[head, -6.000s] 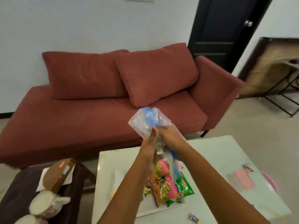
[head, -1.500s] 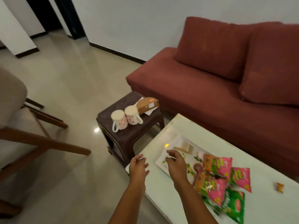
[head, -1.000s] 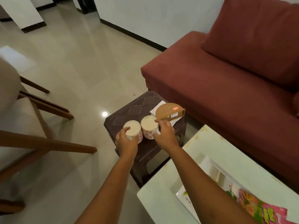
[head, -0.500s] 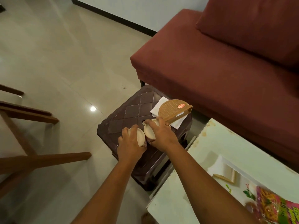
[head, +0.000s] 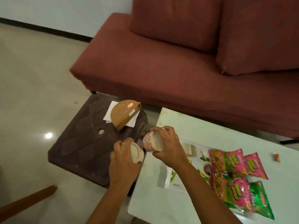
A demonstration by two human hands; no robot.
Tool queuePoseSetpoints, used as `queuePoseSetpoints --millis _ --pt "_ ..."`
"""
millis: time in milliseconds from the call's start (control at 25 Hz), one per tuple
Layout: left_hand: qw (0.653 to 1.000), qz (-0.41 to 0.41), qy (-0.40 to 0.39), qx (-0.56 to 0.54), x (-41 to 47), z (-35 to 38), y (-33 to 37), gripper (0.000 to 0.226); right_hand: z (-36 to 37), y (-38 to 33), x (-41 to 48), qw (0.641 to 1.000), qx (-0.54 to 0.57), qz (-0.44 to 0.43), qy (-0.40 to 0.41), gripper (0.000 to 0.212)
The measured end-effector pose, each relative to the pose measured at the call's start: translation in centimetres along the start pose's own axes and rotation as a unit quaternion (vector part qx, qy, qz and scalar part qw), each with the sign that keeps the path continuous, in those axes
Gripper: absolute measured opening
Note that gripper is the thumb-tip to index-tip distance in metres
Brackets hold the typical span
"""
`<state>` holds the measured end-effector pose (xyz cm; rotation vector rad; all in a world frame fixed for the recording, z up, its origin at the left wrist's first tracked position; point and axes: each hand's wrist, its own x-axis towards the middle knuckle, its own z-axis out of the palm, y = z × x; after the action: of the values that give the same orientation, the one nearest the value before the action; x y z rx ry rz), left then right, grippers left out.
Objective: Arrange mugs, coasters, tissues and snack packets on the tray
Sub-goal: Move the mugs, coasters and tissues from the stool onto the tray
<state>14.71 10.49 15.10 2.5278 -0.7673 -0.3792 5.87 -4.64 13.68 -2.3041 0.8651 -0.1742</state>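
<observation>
My left hand (head: 123, 162) grips a white floral mug (head: 135, 153), tilted so its mouth faces me, over the stool's right edge. My right hand (head: 168, 146) grips a second floral mug (head: 152, 143), also tilted, at the left edge of the white table (head: 161, 201). A white tray (head: 168, 180) with a plant print lies on the table, with several pink and green snack packets (head: 233, 177) on its right part. On the dark brown stool (head: 84, 143) stays a brown half-round coaster holder (head: 123, 114) on top of white tissues (head: 110, 114).
A dark red sofa (head: 178, 70) with cushions runs behind the stool and table. A small wrapped sweet (head: 276, 157) lies at the table's far right. A wooden chair leg (head: 27, 202) crosses the floor at lower left. Pale tiled floor spreads to the left.
Both hands took hold of the mugs on the stool, lifted them and carried them right toward the table. The view has swung right, bringing the tray and packets back in.
</observation>
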Motion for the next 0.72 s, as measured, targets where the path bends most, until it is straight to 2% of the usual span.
queuePoseSetpoints --millis 120,280,520,720 --pt "0.997 0.058 -0.052 0.003 -1.1 3.8 4.2 0.076 -3.0 5.6 -2.9 0.995 0.008 0.097 0.033 0.082" --pt "0.987 0.066 -0.148 0.009 -2.0 9.2 8.3 0.076 -4.5 11.9 -6.2 0.982 0.0 0.177 0.059 0.082" --pt "0.975 0.089 -0.198 0.043 -3.1 15.4 10.8 0.081 -4.6 16.9 -7.2 0.977 -0.007 0.207 0.052 0.081" --pt "0.975 0.087 -0.197 0.047 -4.1 17.7 11.0 0.084 -4.1 18.7 -6.6 0.984 -0.033 0.174 0.022 0.077"
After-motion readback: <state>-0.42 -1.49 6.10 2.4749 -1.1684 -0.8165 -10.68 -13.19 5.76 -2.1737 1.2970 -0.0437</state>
